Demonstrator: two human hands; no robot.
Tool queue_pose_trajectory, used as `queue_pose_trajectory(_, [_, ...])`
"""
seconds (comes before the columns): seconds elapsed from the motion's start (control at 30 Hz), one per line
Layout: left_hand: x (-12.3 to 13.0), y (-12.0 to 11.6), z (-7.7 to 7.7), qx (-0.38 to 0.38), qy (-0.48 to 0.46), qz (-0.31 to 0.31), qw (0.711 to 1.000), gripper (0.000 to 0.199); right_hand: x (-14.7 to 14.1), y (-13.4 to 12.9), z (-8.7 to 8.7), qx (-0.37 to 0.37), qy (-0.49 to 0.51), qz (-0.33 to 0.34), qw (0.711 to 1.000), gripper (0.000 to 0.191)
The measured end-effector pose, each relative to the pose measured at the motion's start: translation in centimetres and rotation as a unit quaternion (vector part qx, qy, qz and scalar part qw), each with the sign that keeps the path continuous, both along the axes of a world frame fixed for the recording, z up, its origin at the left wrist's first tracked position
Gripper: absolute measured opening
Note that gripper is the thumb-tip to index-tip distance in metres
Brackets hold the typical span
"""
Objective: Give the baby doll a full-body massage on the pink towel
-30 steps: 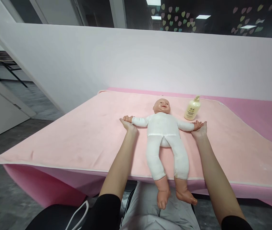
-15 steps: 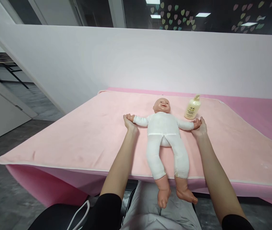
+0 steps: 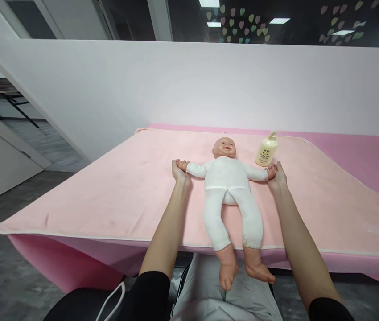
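A baby doll point(image 3: 228, 176) with a white cloth body lies on its back, arms stretched out sideways. Its head points to the far side, and its bare feet hang past the near table edge above my lap. My left hand point(image 3: 179, 171) is closed around the doll's hand on the left. On the other side, my right hand point(image 3: 278, 177) grips the doll's other hand, thumb uppermost. Just beyond my right hand stands a pale yellow pump bottle point(image 3: 266, 150).
A pink blanket point(image 3: 109, 191) covers the table over a darker pink cloth point(image 3: 373, 160). Behind the table rises a white wall point(image 3: 189, 84) with dark glass above. A white cord point(image 3: 111, 303) hangs at lower left beside my sleeve.
The view has tilted and shifted slightly. My right hand and the doll's hand in it have moved a little; both hands keep their hold.
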State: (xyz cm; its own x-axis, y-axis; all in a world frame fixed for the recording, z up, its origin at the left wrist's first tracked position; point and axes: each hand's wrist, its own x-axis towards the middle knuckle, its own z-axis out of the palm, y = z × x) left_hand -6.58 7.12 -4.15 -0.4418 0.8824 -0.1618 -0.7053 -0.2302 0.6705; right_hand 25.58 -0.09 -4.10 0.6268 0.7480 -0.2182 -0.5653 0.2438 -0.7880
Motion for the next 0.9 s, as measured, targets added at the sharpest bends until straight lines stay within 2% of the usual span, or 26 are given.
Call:
queue_pose_trajectory(0.07, [0.2, -0.4, 0.3, -0.013, 0.004, 0.001, 1.0, 0.015, -0.1, 0.0, 0.0, -0.002, -0.012, -0.012, 1.0, 0.028])
queue_pose_trajectory(0.23, [0.3, -0.8, 0.5, 0.018, 0.051, -0.013, 0.998, 0.019, -0.8, -0.4, 0.6, -0.02, 0.001, -0.04, 0.999, 0.026])
queue_pose_trajectory(0.4, [0.2, -0.9, 0.8, -0.008, 0.06, -0.013, 0.998, 0.03, -1.1, -0.6, 0.9, -0.036, 0.009, -0.041, 0.998, 0.023])
queue_pose_trajectory(0.73, [0.2, -0.6, 0.3, 0.001, 0.063, -0.001, 0.998, 0.025, -0.6, -0.4, 0.3, -0.06, -0.021, -0.029, 0.998, 0.026])
queue_pose_trajectory(0.9, [0.1, -0.5, 0.2, 0.002, 0.067, 0.001, 0.998, 0.025, -0.4, -0.3, -0.2, -0.036, -0.03, -0.018, 0.999, 0.025])
